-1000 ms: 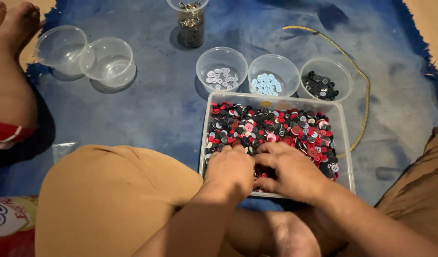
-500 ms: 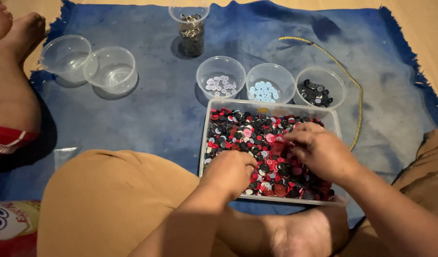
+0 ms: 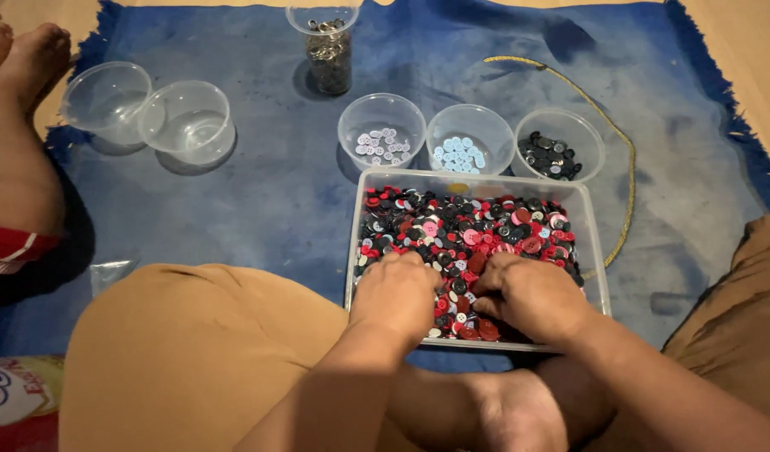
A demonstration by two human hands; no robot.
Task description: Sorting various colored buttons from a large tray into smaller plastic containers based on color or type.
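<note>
Your left hand and right hand lay curled, knuckles up, in the buttons — whether they pinched any, I could not tell. The buttons filled a clear tray on the blue cloth — just before three small bowls.

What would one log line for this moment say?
left hand: in button tray, on buttons | right hand: same, beside it | sorted bowls: behind tray | empty bowls: far left
</note>
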